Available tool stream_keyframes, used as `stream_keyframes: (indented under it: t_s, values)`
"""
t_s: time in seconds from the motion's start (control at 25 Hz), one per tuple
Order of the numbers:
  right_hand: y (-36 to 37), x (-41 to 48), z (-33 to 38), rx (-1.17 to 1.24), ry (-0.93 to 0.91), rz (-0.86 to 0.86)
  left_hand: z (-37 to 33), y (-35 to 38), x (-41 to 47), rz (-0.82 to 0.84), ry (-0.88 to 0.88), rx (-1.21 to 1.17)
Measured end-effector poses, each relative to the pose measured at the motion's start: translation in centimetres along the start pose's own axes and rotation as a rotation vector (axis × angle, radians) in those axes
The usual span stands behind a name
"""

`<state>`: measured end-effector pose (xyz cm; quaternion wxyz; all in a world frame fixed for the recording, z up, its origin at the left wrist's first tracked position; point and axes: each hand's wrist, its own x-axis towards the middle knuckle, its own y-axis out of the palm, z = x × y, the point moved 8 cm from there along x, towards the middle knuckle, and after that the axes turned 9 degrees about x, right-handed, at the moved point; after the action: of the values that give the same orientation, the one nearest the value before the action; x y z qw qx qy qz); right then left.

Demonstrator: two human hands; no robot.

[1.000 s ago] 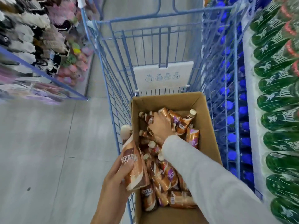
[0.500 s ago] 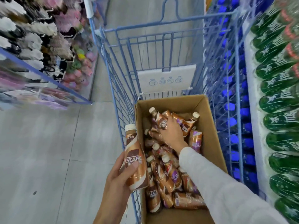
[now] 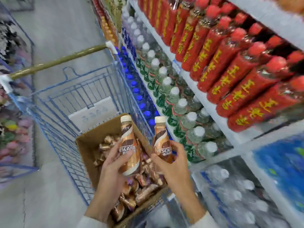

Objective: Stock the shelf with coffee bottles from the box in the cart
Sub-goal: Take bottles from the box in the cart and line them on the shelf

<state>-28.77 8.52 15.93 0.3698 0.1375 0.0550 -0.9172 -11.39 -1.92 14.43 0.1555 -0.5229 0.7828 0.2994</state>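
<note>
My left hand [image 3: 111, 175] grips an upright brown coffee bottle [image 3: 129, 142] with a cream cap, held above the box. My right hand [image 3: 174, 163] holds a second upright coffee bottle [image 3: 162, 140] beside it, nearer the shelf. Below both hands the open cardboard box [image 3: 85, 145] sits in the blue wire cart [image 3: 69, 99], with several more coffee bottles [image 3: 143, 188] lying loose in it. The shelf [image 3: 212, 109] rises on the right, its rows full of other drinks.
Red bottles with yellow lettering [image 3: 230, 66] fill the upper shelf row. Clear white-capped bottles [image 3: 172, 96] fill the row below, blue-capped ones [image 3: 138, 94] lower down. The cart's olive handle bar [image 3: 59, 61] crosses at upper left. Grey aisle floor [image 3: 49, 195] lies left of the cart.
My right hand has lifted a coffee bottle out of the box and holds it upright. The left hand has raised its bottle. The view has swung right toward the shelf.
</note>
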Motion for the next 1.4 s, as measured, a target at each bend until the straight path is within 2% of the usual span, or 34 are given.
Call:
stream_keyframes:
  t_s: [0.12, 0.44, 0.64, 0.84, 1.08, 1.4]
  values:
    - [-7.8, -4.8, 3.7, 0.088, -0.080, -0.133, 0.4, 7.6, -3.6, 0.136, 0.039, 0.062]
    - [-27.4, -18.2, 11.4, 0.206, -0.332, -0.557, 4.0, 29.1, -16.4, 0.650, 0.107, 0.254]
    - [-36.2, -24.9, 15.1, 0.187, -0.470, -0.829, 6.0, 40.2, -23.0, 0.955, 0.132, 0.339]
    - [-43.9, -29.3, 21.2, 0.111, -0.612, -1.020, 5.6, 51.7, -28.9, 1.226, 0.292, 0.401]
    - [-50.7, -28.3, 24.7, 0.045, -0.642, -1.088, 6.0, 60.7, -31.6, 1.343, 0.532, 0.531]
    - [-53.1, -26.5, 22.9, 0.028, -0.621, -1.020, 7.4, 62.8, -30.5, 1.417, 0.670, 0.652]
